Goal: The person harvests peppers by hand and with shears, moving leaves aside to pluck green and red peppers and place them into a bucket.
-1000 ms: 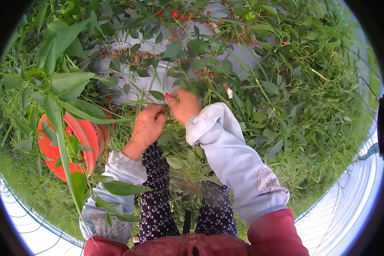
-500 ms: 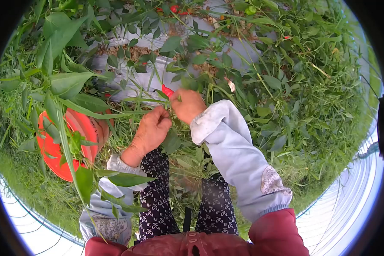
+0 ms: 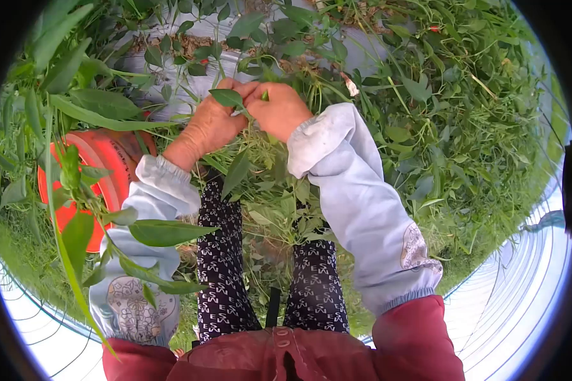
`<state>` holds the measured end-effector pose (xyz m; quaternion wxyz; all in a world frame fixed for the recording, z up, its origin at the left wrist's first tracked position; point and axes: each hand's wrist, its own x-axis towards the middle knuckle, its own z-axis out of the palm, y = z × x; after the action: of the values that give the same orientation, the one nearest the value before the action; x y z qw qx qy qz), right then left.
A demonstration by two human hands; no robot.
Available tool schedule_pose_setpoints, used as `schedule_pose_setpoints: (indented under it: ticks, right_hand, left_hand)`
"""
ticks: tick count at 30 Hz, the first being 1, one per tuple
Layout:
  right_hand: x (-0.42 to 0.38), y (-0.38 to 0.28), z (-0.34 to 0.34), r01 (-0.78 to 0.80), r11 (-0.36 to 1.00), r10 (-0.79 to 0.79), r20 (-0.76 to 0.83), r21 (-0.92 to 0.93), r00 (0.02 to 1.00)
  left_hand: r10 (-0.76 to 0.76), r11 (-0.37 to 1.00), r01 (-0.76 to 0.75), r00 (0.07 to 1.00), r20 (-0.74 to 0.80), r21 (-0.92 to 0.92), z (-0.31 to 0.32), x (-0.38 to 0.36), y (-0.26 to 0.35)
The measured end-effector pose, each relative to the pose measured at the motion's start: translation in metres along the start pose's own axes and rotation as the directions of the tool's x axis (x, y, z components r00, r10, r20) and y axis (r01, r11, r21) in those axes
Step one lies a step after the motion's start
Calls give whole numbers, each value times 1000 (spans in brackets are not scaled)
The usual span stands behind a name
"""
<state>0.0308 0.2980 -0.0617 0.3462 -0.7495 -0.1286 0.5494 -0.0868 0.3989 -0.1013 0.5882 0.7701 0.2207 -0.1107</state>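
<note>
My left hand (image 3: 211, 127) is closed, its fingertips meeting those of my right hand among the pepper stems. A green leaf (image 3: 227, 97) lies across its fingers, and whatever they pinch is hidden. My right hand (image 3: 279, 111) is curled shut, with a small green stalk end (image 3: 264, 95) showing at its thumb. The red chili pepper seen in it a moment earlier is now out of sight behind the fingers. Left of my left hand, a red bucket (image 3: 115, 168) stands in the grass, partly covered by leaves.
Pepper plants (image 3: 419, 127) crowd the right side and the front. Pale plastic sheeting (image 3: 171, 95) covers the bed ahead. Tall leafy stems (image 3: 70, 171) hang close on the left, over the bucket and left sleeve. A small red pepper (image 3: 434, 28) shows at upper right.
My left hand has moved up to meet my right hand, which has risen slightly. The red pepper tip that stuck out of my right hand no longer shows. The view has shifted slightly.
</note>
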Motion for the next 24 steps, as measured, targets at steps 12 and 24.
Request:
schedule_pose_setpoints:
  ticks: [12,24]
  right_hand:
    - [17,4,-20,-141,925,54,245,353,968]
    - [16,-23,-44,-395,612,-41,526,685,850]
  left_hand:
    - [-66,923,41,996,52,383,-18,4,36]
    - [-423,670,525,851,311,-525,-33,-96,26]
